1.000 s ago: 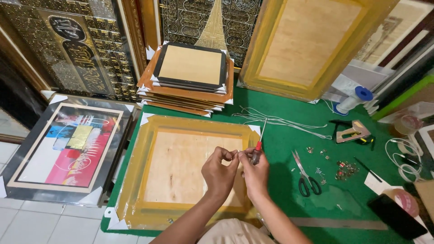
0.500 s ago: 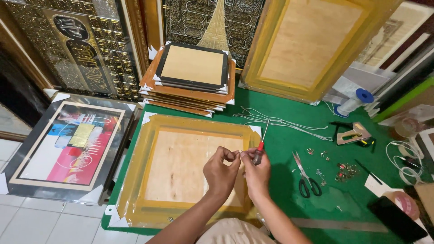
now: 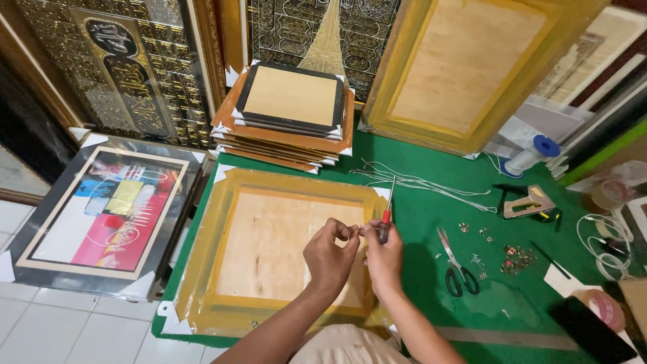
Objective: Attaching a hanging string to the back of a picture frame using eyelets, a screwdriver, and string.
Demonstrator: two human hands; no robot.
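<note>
Head view: two hands meet over a gold frame (image 3: 202,269).
Left hand (image 3: 329,256) pinches something too small to tell; right hand (image 3: 384,255) grips a red-handled screwdriver (image 3: 387,212).

The green surface (image 3: 418,216) carries a face-down yellow frame (image 3: 269,253), stacked frames (image 3: 286,118), scissors (image 3: 455,266), white cords (image 3: 418,182) and a staple gun (image 3: 529,202).
</note>
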